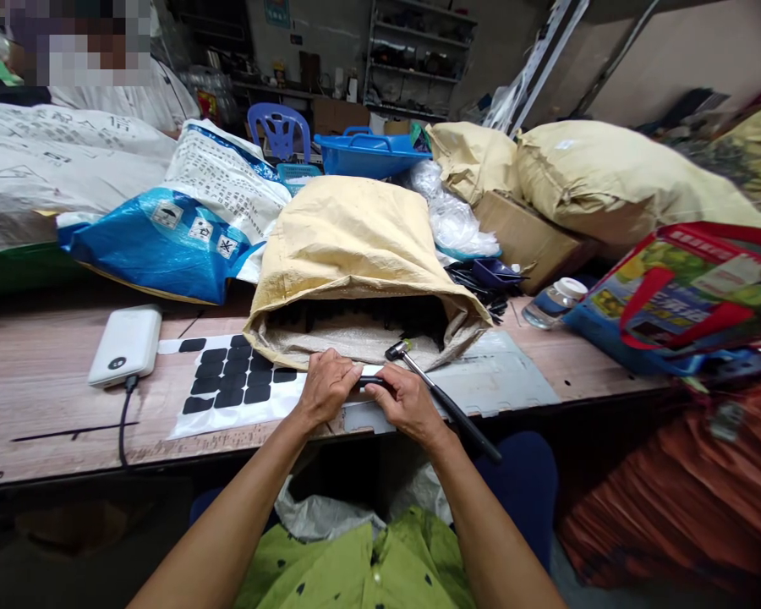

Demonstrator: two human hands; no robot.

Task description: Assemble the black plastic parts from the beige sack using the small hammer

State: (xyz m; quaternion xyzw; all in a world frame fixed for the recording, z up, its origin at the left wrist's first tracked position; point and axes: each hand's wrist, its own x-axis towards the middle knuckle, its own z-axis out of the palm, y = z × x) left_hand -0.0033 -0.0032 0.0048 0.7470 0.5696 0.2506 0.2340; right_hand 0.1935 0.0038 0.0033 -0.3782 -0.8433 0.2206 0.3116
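Slender black piece (370, 381); both hands (330, 385) hold it.

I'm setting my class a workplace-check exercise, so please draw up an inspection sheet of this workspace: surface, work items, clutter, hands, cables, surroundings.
Surface: wood-grain table, with a grey sheet partly under the open sack.
Work items: slim black piece; open beige sack, dark contents unclear; hammer, its handle past the table edge.
Clutter: white power bank, sheet of black squares, white-lidded bottle, printed bag.
Hands: left grip and right grip both closed on the black piece.
Cables: black cable from the power bank, running over the table edge.
Surroundings: purple chair, blue tub, shelving.
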